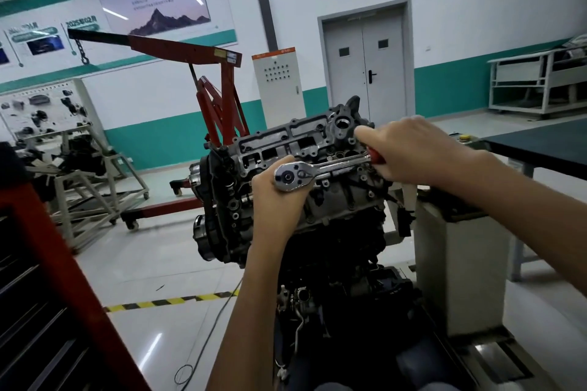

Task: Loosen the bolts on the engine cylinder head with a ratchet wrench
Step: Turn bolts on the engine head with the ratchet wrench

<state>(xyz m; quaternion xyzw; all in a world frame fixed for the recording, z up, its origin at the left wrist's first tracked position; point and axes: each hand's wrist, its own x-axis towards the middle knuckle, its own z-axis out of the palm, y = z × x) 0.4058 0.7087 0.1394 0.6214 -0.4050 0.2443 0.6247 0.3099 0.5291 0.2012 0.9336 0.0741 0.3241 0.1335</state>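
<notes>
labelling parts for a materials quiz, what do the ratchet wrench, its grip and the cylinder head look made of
The ratchet wrench looks like chrome-plated steel: mirror-bright with sharp highlights. Its grip is red, probably plastic or rubber; the right hand covers most of it. The cylinder head looks like dull grey cast metal, likely aluminium, matte with dark oily staining.
</notes>
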